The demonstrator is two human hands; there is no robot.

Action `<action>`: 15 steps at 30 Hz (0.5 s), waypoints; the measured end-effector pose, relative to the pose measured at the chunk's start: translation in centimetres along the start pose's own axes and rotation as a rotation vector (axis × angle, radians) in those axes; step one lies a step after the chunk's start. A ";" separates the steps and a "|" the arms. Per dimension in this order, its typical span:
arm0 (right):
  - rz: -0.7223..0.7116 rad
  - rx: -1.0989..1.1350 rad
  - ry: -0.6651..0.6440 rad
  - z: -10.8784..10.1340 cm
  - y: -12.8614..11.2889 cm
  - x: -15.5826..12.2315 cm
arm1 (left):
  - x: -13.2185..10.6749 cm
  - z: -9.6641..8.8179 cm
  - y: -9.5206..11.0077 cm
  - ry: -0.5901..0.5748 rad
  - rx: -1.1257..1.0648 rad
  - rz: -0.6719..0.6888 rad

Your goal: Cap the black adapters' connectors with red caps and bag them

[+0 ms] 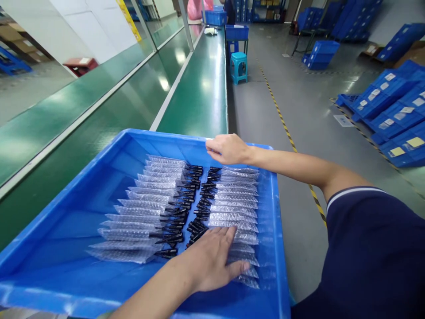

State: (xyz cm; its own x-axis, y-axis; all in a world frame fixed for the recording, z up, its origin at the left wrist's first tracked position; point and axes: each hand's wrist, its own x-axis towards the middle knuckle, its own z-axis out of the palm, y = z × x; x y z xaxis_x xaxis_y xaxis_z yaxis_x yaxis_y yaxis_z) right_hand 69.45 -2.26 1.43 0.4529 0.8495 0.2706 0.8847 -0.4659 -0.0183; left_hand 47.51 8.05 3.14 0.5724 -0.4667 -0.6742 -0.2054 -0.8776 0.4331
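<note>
A large blue plastic bin [122,177] holds two rows of bubble-wrap bags, a left row [146,208] and a right row [234,208]. Black connector-like ends [174,217] stick out of the bags toward the gap between the rows. My left hand [212,257] lies with fingers stretched out over the near part of the right row, covering some bags and black ends. At the far side, my right hand [229,148] has its fingers curled over the bin's rim. What the bags contain besides the black ends is hidden.
A green workbench [202,97] with metal posts runs away beyond the bin. A turquoise stool [239,67] stands beside it. Stacked blue bins [395,102] sit to the right, behind yellow-black floor tape [279,110]. Another blue bin [214,17] rests at the bench's far end.
</note>
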 end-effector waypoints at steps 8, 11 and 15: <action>0.000 -0.020 0.000 -0.1 -0.1 0.1 | 2.3 -1.8 0.8 0.023 0.123 -0.040; -0.005 -0.016 0.003 -0.2 -0.1 0.1 | 3.0 -1.9 0.8 0.166 0.239 -0.008; -0.011 0.001 0.020 0.1 0.1 0.0 | 3.8 -1.9 0.3 0.292 0.247 0.055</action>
State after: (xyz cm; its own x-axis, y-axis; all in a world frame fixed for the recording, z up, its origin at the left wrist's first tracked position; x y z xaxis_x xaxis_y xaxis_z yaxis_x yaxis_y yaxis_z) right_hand 69.60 -2.30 1.37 0.4411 0.8494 0.2897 0.8897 -0.4563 -0.0167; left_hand 51.15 6.23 1.79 0.7503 -0.4938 -0.4396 -0.4064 -0.8689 0.2826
